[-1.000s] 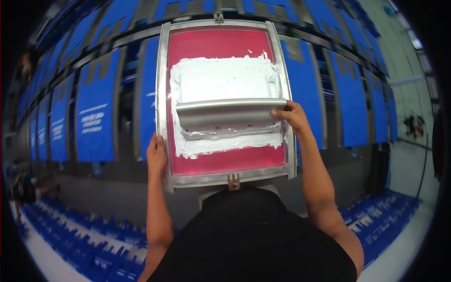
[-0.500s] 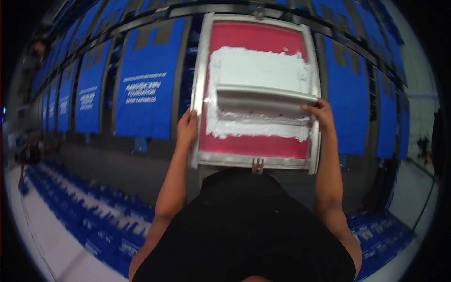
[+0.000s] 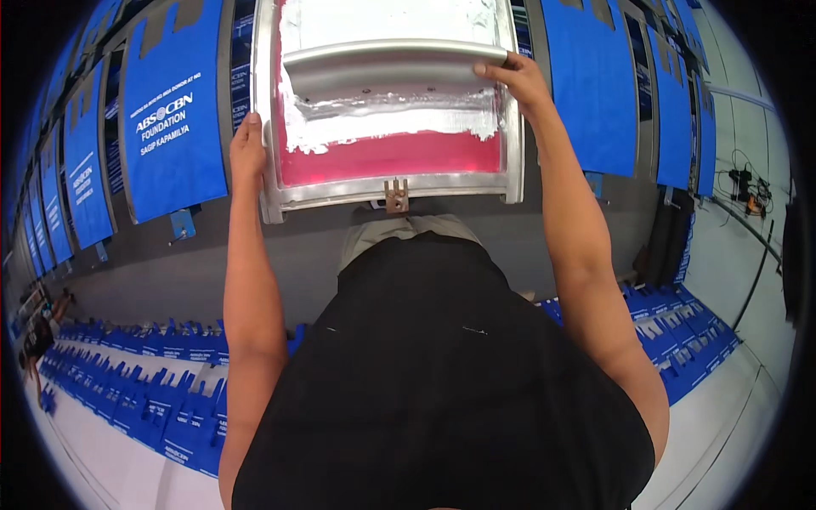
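Both hands on the printing screen.
Left hand [image 3: 247, 153] grips the metal frame [image 3: 265, 110]; right hand [image 3: 518, 78] clasps the squeegee [image 3: 387, 66] over white ink [image 3: 382, 127].

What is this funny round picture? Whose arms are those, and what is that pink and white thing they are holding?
The picture comes from a small camera worn on a person's head, looking down. Its lens bends everything, so straight edges look curved. The two bare arms belong to that person, and the black shape at the bottom is their shirt.

In front of them lies a metal frame with a pink screen stretched inside it. White paste is smeared across the screen. The left hand grips the frame's left edge. The right hand holds one end of a long grey metal blade that rests on the paste.

All along the long grey table lie flat blue bags with white lettering. More blue bags are spread on the floor below.
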Available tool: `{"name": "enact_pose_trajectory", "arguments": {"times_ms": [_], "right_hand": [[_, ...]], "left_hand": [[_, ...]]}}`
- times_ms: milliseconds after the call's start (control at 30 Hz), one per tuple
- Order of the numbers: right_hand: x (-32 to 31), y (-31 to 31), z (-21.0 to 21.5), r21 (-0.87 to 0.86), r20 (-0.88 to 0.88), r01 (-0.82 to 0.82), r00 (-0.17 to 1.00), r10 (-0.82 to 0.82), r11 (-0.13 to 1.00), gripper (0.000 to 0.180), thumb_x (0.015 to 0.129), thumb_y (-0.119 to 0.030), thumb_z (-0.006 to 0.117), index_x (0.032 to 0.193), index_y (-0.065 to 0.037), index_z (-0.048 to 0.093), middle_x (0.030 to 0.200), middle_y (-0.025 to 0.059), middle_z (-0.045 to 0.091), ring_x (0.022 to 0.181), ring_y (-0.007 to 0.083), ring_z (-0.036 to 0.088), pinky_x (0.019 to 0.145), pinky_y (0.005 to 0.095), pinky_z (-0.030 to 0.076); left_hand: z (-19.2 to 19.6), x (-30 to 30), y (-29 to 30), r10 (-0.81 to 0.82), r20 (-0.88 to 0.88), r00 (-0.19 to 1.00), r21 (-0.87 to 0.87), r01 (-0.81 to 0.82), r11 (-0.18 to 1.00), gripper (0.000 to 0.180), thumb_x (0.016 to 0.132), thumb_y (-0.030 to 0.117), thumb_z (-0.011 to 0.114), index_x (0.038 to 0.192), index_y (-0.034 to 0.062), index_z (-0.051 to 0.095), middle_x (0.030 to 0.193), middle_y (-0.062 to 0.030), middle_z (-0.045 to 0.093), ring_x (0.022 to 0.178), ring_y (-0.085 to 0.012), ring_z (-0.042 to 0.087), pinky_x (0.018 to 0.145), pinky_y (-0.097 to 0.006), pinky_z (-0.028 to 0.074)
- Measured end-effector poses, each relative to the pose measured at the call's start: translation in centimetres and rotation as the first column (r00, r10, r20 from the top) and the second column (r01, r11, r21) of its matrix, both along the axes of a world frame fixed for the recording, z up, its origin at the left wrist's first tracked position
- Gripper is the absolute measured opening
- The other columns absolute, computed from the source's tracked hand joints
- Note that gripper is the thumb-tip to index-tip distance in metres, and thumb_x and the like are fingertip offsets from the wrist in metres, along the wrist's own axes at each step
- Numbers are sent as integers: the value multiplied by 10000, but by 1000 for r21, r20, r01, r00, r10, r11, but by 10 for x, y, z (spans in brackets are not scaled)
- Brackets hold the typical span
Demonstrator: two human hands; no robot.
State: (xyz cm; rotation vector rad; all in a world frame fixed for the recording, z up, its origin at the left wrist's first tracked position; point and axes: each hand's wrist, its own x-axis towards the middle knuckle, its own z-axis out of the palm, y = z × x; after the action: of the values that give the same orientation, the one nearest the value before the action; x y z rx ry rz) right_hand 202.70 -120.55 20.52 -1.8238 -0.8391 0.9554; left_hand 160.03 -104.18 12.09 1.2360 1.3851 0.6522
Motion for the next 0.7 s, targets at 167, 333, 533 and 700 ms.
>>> {"name": "enact_pose_trajectory", "arguments": {"times_ms": [167,333,533,700], "right_hand": [[-4,-3,-2,41,-29,1,1000,0,999,433,696,-208,835,1048,3,697,951,71,700,853,146,632,781,276,477],[-8,10,1,-149,133,-44,989,64,988,476,682,-191,821,1072,38,673,953,92,697,871,158,634,802,293,488],[-72,-30,65,-412,732,-228,495,469,883,379,643,-58,672,1022,-48,663,954,160,685,953,345,634,993,477,394],[-95,-45,48,-413,742,-294,440,505,862,393,643,4,603,1022,-88,655,913,141,675,969,314,617,1047,536,314]], "left_hand": [[-5,2,-2,-34,-69,997,111,42,993,599,980,460,504,1314,-36,525,1224,-170,618,1147,-212,557,975,-308,410],[-25,-10,-1,-93,-316,944,161,150,975,591,964,446,525,1334,-15,504,1286,-202,570,1172,-305,548,1007,-376,397],[101,27,-29,-281,-464,840,680,541,495,631,690,411,803,1145,31,586,1126,-169,580,1075,-332,535,897,-456,412],[112,62,-24,-503,-811,299,163,941,296,213,720,127,699,912,56,640,903,-115,659,926,-314,616,772,-412,482]]}}
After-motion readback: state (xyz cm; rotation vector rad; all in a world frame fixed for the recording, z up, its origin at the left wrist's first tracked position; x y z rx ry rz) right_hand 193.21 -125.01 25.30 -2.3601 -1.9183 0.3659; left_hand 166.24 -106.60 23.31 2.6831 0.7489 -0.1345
